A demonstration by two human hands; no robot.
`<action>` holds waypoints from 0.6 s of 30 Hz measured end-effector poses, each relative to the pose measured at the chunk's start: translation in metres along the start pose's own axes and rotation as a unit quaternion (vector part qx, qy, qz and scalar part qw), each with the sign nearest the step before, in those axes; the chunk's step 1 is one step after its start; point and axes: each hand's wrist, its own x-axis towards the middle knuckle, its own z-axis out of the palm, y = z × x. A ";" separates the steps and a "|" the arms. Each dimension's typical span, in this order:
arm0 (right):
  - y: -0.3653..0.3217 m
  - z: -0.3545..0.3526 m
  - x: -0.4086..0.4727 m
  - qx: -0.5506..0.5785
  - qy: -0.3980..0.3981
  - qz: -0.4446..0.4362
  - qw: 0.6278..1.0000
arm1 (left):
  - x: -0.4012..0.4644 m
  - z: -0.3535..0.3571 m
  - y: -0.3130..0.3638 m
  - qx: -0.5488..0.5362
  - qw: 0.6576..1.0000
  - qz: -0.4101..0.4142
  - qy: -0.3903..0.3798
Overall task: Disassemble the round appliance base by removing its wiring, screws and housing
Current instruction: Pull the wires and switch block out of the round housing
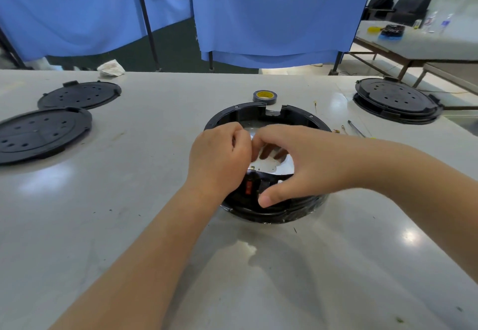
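The round black appliance base [263, 112] lies open-side up in the middle of the table, with a shiny metal plate [282, 166] and a small red part [248, 187] inside. Both hands hover over its opening. My left hand [219, 159] has its fingers curled in, pinching something small that I cannot make out. My right hand [292, 164] meets it fingertip to fingertip, thumb resting near the front rim. What sits between the fingertips is hidden.
Two black perforated round covers [80, 95] [38, 133] lie at the left. Another round base stack [395, 100] stands at the right. A roll of tape [264, 96], a pen [356, 128] and small loose metal bits [342, 128] lie behind the base. Blue curtains hang beyond the table.
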 end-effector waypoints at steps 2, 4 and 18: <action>0.001 0.008 -0.010 -0.027 0.029 -0.023 0.999 | 0.000 0.000 0.000 -0.008 1.000 -0.001 0.003; 0.002 0.017 -0.018 -0.063 0.046 -0.050 0.996 | 0.000 0.000 0.000 -0.011 1.000 -0.003 0.007; -0.002 0.035 -0.024 -0.361 0.109 -0.203 0.904 | -0.001 0.000 -0.001 -0.018 1.000 -0.002 0.005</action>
